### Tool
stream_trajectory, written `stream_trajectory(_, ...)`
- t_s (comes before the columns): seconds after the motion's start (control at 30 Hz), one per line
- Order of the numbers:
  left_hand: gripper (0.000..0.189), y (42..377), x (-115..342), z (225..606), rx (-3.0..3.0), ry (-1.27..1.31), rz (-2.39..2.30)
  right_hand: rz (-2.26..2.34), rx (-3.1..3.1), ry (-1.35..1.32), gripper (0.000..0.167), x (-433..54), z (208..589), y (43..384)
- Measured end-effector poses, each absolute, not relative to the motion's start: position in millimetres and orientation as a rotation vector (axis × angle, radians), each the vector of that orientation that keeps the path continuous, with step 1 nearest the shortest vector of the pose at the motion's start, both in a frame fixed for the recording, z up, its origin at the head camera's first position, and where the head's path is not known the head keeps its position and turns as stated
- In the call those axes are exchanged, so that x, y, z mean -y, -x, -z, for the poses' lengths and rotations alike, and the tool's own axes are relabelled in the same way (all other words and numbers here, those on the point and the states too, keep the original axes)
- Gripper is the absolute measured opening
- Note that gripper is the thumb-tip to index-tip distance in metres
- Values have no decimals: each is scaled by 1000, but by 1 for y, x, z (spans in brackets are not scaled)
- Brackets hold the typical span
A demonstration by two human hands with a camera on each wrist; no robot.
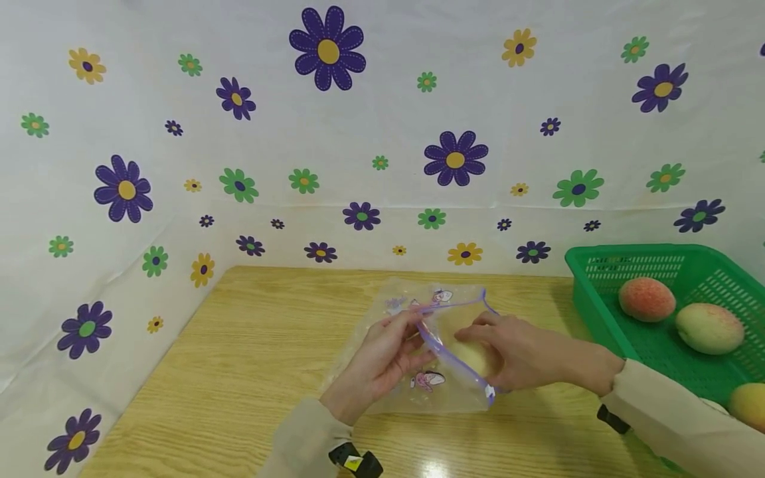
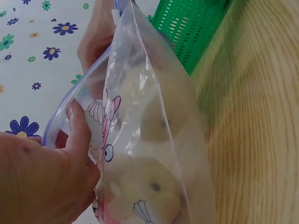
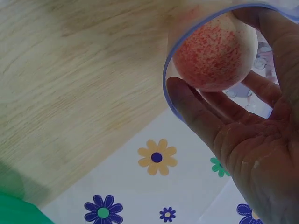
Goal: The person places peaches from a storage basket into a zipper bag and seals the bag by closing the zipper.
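Note:
A clear zip bag (image 1: 391,395) with purple edging and cartoon prints lies on the table, its mouth held apart. My left hand (image 1: 385,355) grips the bag's rim on the left side, some fingers inside the mouth. At the opening, my right hand (image 1: 526,352) holds a pale peach with red speckles (image 3: 212,56), fingers and thumb spread round it. The purple rim circles the fruit in the right wrist view. Through the cloudy plastic in the left wrist view, another peach (image 2: 140,184) shows lower in the bag, blurred by the film.
A green plastic basket (image 1: 597,318) stands at the right, beside my right forearm. In it lie several peaches, among them a red one (image 1: 647,299) and a pale one (image 1: 710,328). A flowered white cloth (image 1: 382,113) hangs behind the wooden table (image 1: 239,345).

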State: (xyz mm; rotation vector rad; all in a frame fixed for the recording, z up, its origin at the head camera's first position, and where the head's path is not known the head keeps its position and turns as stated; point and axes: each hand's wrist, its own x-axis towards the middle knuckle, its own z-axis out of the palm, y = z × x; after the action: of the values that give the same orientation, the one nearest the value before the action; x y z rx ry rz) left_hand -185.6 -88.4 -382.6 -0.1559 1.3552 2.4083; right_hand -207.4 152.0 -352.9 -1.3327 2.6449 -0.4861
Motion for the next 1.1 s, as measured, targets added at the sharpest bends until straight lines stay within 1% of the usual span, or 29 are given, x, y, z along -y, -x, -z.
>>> stream_trajectory(0.13, 26, 187, 82, 382, -1356, 188, -2452, 462, -2635, 1283, 69, -156, 355, 216)
stream_trajectory(0.23, 32, 188, 80, 382, -1368, 200, -2465, 449, -2635, 1228, 75, -157, 354, 220)
stream_trajectory(0.37, 38, 190, 78, 381, -1368, 217, -2489, 432, -2644, 1198, 80, -155, 351, 224)
stream_trajectory(0.5, 36, 191, 79, 378, -1344, 236, -2532, 427, -2655, 1209, 82, -154, 345, 226)
stream_trajectory(0.73, 37, 189, 86, 350, -1340, 189, -2573, 458, -2667, 1131, 88, -148, 320, 224)
stream_trajectory(0.93, 36, 190, 93, 328, -1348, 132, -2597, 447, -2729, 1134, 86, -141, 296, 223)
stream_trajectory(1.1, 37, 190, 92, 339, -1334, 153, -2524, 391, -2717, 1088, 84, -142, 300, 224)
